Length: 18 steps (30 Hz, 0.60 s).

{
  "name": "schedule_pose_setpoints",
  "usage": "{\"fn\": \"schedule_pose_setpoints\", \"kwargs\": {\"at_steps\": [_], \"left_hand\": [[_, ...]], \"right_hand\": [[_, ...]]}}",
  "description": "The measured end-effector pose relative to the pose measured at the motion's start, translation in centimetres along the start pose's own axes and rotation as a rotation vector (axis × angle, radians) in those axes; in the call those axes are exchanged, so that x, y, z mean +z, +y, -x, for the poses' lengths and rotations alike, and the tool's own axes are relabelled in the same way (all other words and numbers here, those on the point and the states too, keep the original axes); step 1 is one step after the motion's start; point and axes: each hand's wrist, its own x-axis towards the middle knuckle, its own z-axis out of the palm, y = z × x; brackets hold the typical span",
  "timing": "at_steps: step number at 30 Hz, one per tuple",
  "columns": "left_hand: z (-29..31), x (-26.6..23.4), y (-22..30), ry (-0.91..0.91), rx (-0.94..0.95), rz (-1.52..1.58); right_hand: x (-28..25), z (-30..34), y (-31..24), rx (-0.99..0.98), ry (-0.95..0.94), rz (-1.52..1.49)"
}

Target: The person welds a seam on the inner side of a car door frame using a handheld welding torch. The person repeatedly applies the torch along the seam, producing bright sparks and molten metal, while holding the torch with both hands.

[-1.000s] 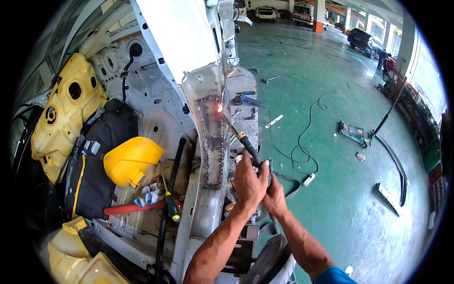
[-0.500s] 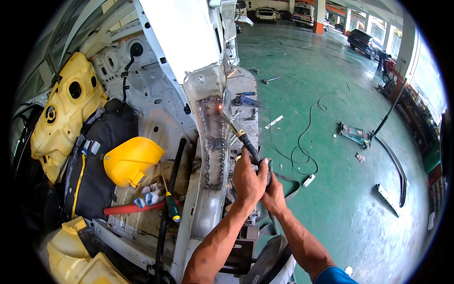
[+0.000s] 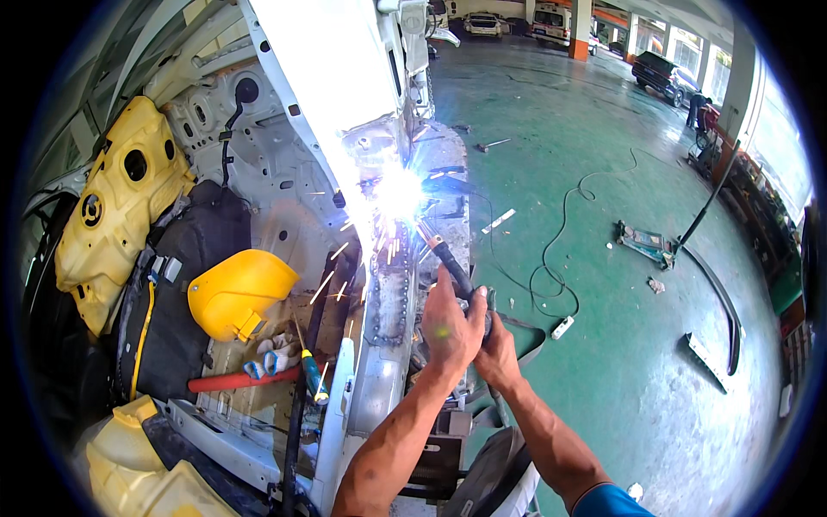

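Observation:
Both my bare hands are wrapped round a black-handled welding torch. My left hand grips it nearer the nozzle, and my right hand closes on it just behind, partly covered by the left. At the torch's tip a blinding white-blue arc burns against a bare metal patch edged with weld beads on the car body's sill. Orange sparks spray down and left from it. The glare hides the tip and the upper part of the patch.
Inside the car body lie a yellow welding mask, a screwdriver, gloves and a red bar. A grinder rests beyond the sill. On the green floor are a power strip, its cable and a floor jack.
The faint red glow at the torch tip has become a bright arc with flying sparks. Both hands keep nearly the same place and grip.

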Motion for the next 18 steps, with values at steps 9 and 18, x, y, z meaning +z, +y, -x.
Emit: {"fn": "schedule_pose_setpoints", "kwargs": {"at_steps": [9,18], "left_hand": [[0.72,0.77,0.03,0.015,-0.002,-0.035],[0.28,0.70,0.20,0.006,-0.004,-0.024]], "right_hand": [[-0.42,0.36,0.33,0.018,-0.007,0.003],[-0.68,0.04,-0.22,0.014,-0.013,-0.015]]}}
